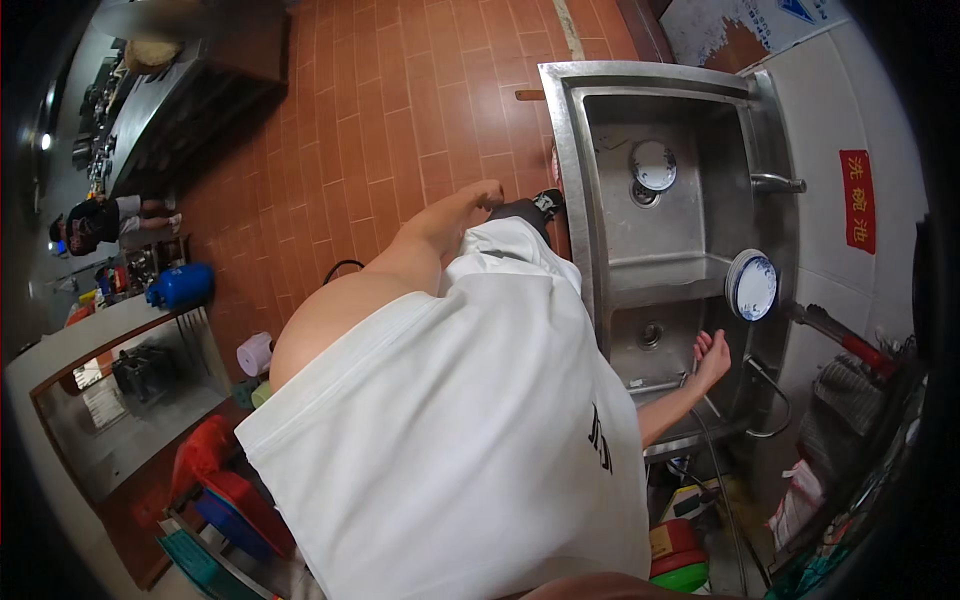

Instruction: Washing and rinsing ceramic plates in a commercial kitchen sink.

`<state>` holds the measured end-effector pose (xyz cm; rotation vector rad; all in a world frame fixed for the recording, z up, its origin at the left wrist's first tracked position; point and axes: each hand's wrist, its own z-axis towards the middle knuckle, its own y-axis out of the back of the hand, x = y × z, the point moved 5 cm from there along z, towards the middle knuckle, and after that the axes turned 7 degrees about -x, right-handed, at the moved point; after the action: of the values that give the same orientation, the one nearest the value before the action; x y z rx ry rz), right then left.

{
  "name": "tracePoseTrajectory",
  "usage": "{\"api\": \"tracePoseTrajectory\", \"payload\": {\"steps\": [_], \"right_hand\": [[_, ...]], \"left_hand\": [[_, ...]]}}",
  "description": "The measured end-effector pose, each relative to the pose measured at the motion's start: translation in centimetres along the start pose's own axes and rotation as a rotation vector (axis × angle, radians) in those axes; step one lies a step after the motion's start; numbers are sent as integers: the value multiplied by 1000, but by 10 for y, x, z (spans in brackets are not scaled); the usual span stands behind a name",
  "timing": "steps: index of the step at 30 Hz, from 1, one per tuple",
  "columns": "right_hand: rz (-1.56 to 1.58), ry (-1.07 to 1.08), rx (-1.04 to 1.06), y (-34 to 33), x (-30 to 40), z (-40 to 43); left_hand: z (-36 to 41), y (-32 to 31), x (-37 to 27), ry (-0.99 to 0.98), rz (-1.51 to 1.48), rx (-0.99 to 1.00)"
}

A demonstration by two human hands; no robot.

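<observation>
My right hand (712,358) hovers over the smaller basin of a stainless steel double sink (592,289), fingers loosely curled and apart, holding nothing visible. Just beyond it, a stack of white plates with blue patterns (754,287) rests on the sink's back ledge. In the larger basin, a similar patterned plate (655,166) lies beside and partly over the drain; whether more lie under it is unclear. My left hand (489,194) hangs beside my dark trousers and the white shirt, away from the sink; its fingers are partly hidden, so its grip cannot be made out.
A faucet (778,182) projects over the larger basin and a curved one (784,412) stands by the smaller. A hose (712,450) drops past the sink's end. Behind me are a blue gas cylinder (182,285), a cooking counter (154,109) and a person (94,225). Plastic basins (679,551) sit nearby.
</observation>
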<state>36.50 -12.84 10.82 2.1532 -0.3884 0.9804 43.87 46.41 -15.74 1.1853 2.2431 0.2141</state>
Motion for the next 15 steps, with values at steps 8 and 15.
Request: {"api": "tracePoseTrajectory", "payload": {"steps": [8, 15], "right_hand": [[374, -374, -298, 32, -11, 100], [299, -417, -316, 35, -36, 146]], "left_hand": [[12, 16, 3, 31, -90, -4], [14, 0, 30, 131, -213, -29]]}}
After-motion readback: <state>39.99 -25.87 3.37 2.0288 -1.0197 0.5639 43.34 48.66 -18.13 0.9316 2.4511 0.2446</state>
